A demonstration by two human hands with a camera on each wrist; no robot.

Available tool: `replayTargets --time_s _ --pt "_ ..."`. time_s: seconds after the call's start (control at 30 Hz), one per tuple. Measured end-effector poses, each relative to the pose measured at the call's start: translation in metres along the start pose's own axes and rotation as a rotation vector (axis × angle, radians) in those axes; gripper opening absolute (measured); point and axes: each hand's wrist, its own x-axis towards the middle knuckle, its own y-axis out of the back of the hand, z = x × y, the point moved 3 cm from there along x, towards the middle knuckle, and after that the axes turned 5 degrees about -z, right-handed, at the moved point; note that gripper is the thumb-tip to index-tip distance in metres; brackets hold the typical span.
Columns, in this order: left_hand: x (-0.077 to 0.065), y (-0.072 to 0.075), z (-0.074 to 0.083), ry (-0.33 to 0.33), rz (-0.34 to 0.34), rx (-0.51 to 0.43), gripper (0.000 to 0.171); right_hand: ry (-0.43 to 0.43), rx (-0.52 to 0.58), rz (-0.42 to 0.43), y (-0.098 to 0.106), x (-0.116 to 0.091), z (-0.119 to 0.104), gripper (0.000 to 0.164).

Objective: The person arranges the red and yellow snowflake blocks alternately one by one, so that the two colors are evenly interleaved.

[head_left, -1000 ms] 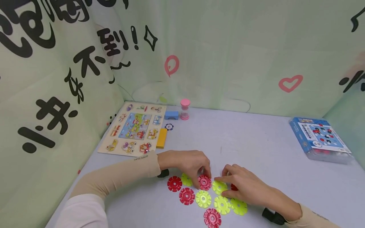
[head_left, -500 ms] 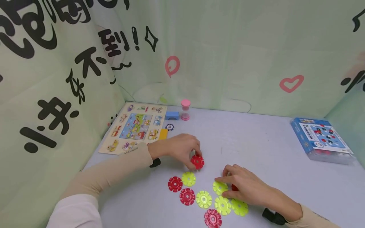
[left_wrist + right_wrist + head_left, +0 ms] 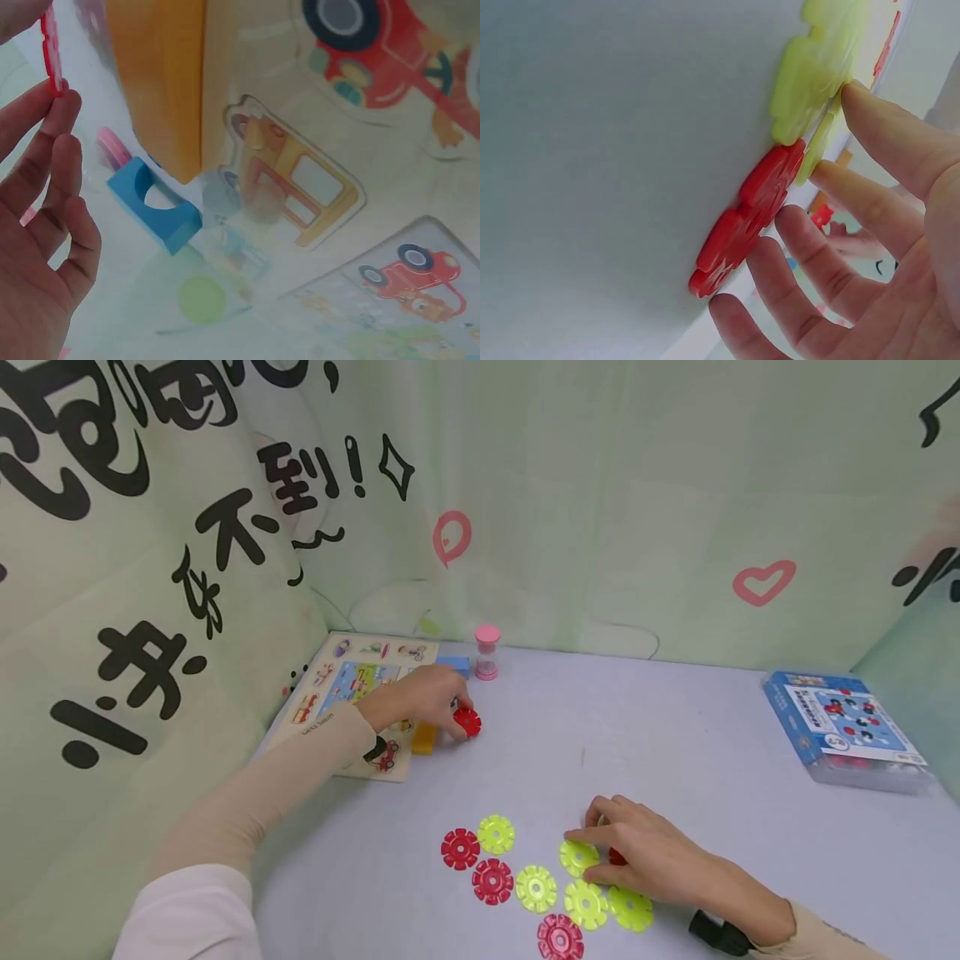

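Observation:
My left hand (image 3: pixel 427 697) pinches a red notched plastic disc (image 3: pixel 468 722) between thumb and fingers, above the table near the yellow block (image 3: pixel 423 740). In the left wrist view that disc (image 3: pixel 51 49) shows edge-on. My right hand (image 3: pixel 652 856) stays low over the front group, fingers loosely spread. Its thumb and index fingertips lie at the edge of a lime-yellow disc (image 3: pixel 577 860). A red disc (image 3: pixel 746 214) is partly hidden under this hand. More lime discs (image 3: pixel 586 903) and red discs (image 3: pixel 492 881) lie flat to its left and in front.
At the back left lies a wooden picture puzzle board (image 3: pixel 345 681), with a blue arch block (image 3: pixel 154 206) and a pink sand timer (image 3: pixel 487 652) beside it. A blue toy box (image 3: pixel 843 727) stands at the far right. Printed curtains (image 3: pixel 600 527) enclose the table.
My left hand has lifted the red disc out of the group and carried it back and left, over beside the puzzle board. The right hand has stayed in place.

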Motion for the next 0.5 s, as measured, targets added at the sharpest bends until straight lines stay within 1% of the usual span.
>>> replayTargets --time_s 0.13,0.23,0.33,0.5 --pt "0.001 -0.008 -0.007 0.049 -0.064 0.000 0.048 0.001 0.007 0.002 0.000 0.001 -0.001 0.043" --pt "0.000 -0.012 -0.010 0.054 -0.085 -0.012 0.047 -0.001 0.006 0.011 -0.001 0.002 -0.001 0.041" --pt "-0.001 -0.015 -0.013 0.044 -0.088 -0.031 0.047 -0.002 0.003 0.014 -0.001 0.004 -0.001 0.040" --pt "-0.002 -0.019 -0.016 -0.006 -0.063 -0.042 0.051 0.016 0.028 0.010 0.000 0.004 -0.001 0.039"
